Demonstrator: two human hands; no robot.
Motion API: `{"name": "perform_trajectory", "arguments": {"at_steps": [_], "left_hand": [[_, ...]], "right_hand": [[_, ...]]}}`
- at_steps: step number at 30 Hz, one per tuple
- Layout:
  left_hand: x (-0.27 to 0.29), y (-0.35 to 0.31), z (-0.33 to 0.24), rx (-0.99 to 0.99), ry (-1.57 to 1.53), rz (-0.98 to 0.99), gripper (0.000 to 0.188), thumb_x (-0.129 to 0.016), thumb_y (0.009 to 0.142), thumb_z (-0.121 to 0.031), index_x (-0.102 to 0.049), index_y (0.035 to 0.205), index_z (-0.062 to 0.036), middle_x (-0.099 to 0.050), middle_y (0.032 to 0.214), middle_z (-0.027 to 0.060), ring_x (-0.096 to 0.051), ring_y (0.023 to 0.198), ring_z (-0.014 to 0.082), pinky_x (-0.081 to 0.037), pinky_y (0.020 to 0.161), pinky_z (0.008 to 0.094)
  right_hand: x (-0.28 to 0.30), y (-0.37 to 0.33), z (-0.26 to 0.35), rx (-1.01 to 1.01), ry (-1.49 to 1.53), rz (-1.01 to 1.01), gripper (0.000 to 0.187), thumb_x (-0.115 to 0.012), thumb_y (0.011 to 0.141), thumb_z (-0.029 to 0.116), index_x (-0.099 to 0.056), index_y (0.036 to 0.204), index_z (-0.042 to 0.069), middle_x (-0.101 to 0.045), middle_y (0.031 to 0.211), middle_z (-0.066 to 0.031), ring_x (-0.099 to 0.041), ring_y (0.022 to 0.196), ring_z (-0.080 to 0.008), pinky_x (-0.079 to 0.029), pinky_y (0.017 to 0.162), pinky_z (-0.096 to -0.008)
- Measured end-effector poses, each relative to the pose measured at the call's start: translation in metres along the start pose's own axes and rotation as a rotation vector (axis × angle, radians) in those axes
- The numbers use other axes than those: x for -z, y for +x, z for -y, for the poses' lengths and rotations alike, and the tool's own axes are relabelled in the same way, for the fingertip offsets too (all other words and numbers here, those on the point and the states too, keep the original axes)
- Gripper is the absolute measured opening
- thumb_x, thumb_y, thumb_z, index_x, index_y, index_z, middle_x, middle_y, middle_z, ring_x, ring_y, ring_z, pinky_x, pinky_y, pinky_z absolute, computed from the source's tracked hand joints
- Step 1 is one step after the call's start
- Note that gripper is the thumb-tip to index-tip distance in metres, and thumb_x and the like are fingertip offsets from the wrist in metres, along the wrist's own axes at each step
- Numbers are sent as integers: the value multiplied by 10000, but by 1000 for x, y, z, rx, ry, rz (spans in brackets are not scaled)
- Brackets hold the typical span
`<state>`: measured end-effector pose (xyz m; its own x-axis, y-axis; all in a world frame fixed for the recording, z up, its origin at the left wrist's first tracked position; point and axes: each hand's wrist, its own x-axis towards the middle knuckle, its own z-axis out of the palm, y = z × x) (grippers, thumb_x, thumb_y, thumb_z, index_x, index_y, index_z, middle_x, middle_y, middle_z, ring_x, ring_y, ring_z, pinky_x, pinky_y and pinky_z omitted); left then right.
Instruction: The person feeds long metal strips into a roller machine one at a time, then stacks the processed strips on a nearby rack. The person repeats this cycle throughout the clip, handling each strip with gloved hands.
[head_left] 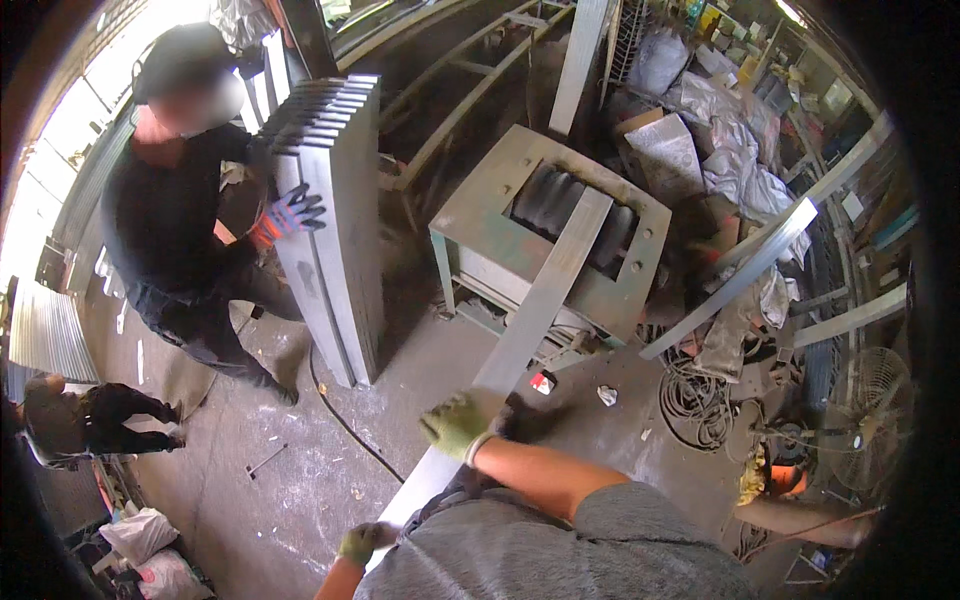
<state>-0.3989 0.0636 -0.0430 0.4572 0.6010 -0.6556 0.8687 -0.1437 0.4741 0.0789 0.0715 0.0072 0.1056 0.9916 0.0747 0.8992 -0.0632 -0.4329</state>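
A long flat silvery metal bar slants from near my body up to a table-like machine, where its far end rests over dark rollers. My right hand, in a yellow-green glove, is wrapped over the bar partway along. Lower down, my left hand in a matching glove closes on the bar's left edge close to my body. My torso covers part of the near end, and the undersides of both grips are hidden.
At the left, a co-worker's gloved hand touches an upright stack of metal panels. Another person is at far left. A black cable crosses the floor. Right are leaning bars, coiled cable and a fan.
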Motion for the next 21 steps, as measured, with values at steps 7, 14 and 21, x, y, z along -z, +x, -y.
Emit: {"name": "perform_trajectory", "arguments": {"at_steps": [7, 14, 21], "left_hand": [[40, 137, -169, 117, -274, 174, 665, -673, 1074, -701, -842, 976, -66, -696, 844, 12, -630, 811, 146, -534, 714, 380], [65, 155, -350, -441, -224, 180, 869, -788, 1035, -495, -475, 1675, 2, -776, 1354, 249, -750, 1260, 404, -586, 1053, 477], [63, 159, -407, -209, 5, 231, 831, -719, 944, -185, -445, 1713, -30, -687, 1479, 362, -684, 1369, 500, -550, 1149, 498]], "right_hand": [[134, 42, -136, 65, -117, -156, 299, -720, 1027, 440, -819, 997, 161, -816, 966, -97, -763, 955, -352, -566, 948, -532], [217, 105, -235, -94, -164, -206, 584, -588, 1131, 499, -778, 735, 114, -769, 772, -176, -750, 804, -445, -564, 861, -580], [211, 104, -251, -190, -345, -128, 583, -565, 1122, 506, -822, 759, 130, -787, 775, -167, -752, 786, -430, -565, 891, -552]]}}
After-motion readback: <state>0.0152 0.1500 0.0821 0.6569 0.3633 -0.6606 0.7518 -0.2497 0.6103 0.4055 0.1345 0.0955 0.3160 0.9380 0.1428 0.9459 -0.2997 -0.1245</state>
